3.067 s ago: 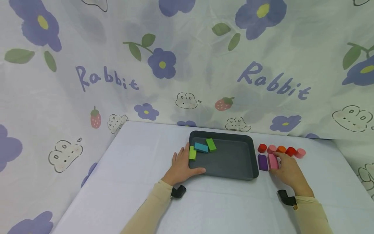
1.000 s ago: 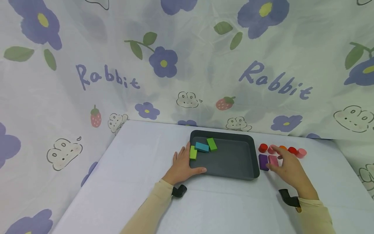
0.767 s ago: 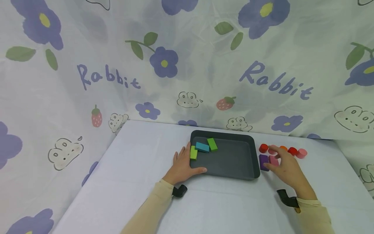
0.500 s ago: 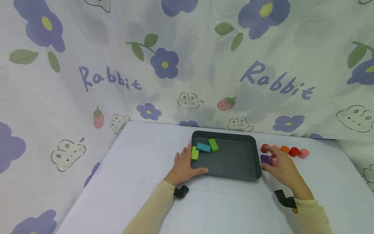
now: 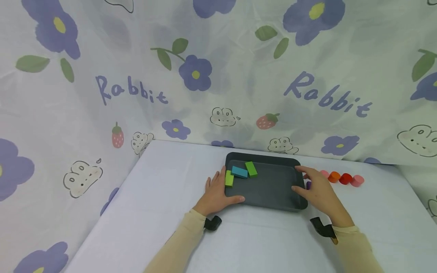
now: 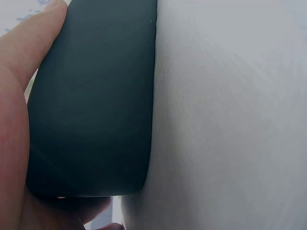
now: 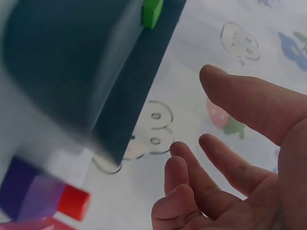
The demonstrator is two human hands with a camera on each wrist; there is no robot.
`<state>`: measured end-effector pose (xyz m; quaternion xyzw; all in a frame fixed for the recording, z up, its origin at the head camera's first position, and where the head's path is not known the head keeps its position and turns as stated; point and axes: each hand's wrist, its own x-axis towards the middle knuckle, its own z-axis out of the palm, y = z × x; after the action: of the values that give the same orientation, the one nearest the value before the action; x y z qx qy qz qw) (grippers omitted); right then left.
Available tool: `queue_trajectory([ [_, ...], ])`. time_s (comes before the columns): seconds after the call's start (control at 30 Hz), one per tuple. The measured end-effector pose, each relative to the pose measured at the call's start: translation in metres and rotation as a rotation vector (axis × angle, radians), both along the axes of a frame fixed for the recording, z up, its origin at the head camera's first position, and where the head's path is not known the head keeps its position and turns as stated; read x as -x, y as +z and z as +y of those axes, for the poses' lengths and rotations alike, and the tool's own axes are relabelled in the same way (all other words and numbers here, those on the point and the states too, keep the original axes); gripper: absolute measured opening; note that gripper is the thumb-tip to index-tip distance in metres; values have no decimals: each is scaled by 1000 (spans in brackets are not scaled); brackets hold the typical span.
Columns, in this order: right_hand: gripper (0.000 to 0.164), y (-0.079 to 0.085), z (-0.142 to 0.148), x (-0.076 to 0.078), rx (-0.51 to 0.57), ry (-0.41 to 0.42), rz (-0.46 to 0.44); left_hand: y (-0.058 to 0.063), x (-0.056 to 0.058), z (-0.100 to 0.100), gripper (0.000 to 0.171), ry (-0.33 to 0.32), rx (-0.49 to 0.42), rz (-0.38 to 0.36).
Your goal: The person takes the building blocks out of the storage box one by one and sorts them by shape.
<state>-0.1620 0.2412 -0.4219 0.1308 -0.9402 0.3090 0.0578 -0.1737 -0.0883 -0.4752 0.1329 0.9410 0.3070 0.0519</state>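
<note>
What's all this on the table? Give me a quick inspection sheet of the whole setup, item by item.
Surface: table under a pale cloth.
Job's things: dark tray holding a blue block and two green blocks; the left one sits at the tray's left wall. A purple block lies right of the tray, mostly hidden by the hand.
Clutter: row of small pink, orange and red cylinders right of the tray.
Grippers: left hand holds the tray's left edge; right hand is open with spread fingers at the tray's right edge, holding nothing.
Cables: nothing seen; black wrist mounts only.
Surroundings: backdrop cloth printed with flowers, strawberries and "Rabbit".
</note>
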Motion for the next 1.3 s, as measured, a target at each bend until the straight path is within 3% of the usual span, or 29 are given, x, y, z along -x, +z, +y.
queue_trajectory([
  [0.63, 63, 20, -31, 35, 1, 60, 7, 2, 0, 0, 125, 5, 11, -16],
  [1.03, 63, 16, -51, 58, 35, 121, 5, 1, 1, 1, 125, 5, 17, -17],
  [1.3, 60, 9, -64, 74, 21, 189, -45, -1, 3, 1, 125, 7, 27, -31],
])
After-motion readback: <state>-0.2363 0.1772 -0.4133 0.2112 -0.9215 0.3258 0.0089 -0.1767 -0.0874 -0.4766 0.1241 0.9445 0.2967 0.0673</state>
